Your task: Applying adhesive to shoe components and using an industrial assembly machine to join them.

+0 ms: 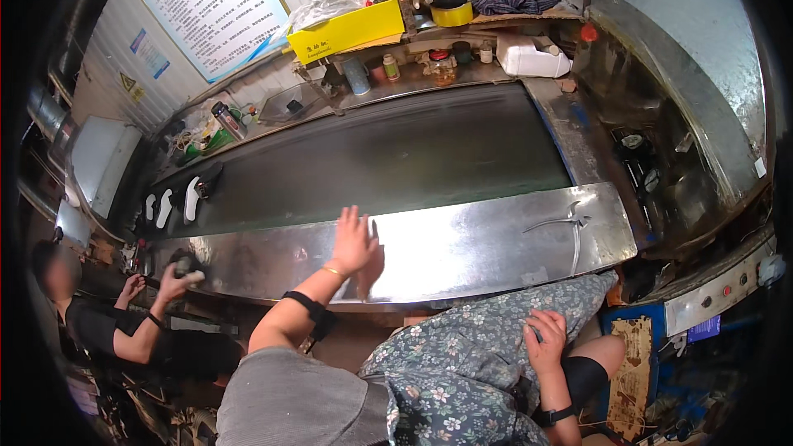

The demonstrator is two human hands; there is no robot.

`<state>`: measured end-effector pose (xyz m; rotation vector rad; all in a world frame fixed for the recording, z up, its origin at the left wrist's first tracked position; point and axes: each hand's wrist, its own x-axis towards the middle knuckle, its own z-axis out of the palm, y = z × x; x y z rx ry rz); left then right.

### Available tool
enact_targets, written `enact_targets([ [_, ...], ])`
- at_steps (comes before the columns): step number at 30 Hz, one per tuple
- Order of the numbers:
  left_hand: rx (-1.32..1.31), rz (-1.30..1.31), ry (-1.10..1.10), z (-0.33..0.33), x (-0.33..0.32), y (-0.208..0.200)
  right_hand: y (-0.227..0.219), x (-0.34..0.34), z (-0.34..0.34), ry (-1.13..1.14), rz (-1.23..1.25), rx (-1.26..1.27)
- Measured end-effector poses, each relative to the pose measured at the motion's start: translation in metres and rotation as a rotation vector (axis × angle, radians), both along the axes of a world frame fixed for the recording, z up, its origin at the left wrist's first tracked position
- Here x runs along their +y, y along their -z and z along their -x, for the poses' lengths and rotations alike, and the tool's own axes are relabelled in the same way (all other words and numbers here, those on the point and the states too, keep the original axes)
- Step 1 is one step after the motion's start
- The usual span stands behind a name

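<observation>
My left hand (355, 241) is over the shiny metal ledge (446, 239), fingers stretched out and holding nothing. Whether the palm touches the metal is hard to tell. My right hand (546, 339) lies on the floral apron (471, 339) over my lap, its fingers loosely bent and apart, with nothing visible in them. Toward the right end of the ledge lies a thin grey strap-like piece (576, 223) with several arms. Behind the ledge runs a dark belt (396, 153), carrying white sole-shaped pieces (192, 198) at its left end, one beside a dark part.
A co-worker (116, 322) at the left holds a dark, light-edged item (187, 266). The back shelf bears a yellow box (347, 29), a white jug (531, 56), a tape roll (452, 11), jars and a flask (228, 120). A control panel (719, 289) stands at the right.
</observation>
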<state>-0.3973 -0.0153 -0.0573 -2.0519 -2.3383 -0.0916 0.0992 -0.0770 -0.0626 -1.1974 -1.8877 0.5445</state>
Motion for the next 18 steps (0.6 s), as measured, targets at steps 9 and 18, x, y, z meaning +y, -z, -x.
enact_targets([
  [9,0.253,-0.076,-1.167,0.137,-0.035,-0.062,0.001,0.004,0.001,0.006,0.000,-0.036],
  [18,-0.166,-0.033,0.324,0.010,-0.025,-0.058,-0.001,0.011,0.012,0.052,-0.025,-0.002],
])
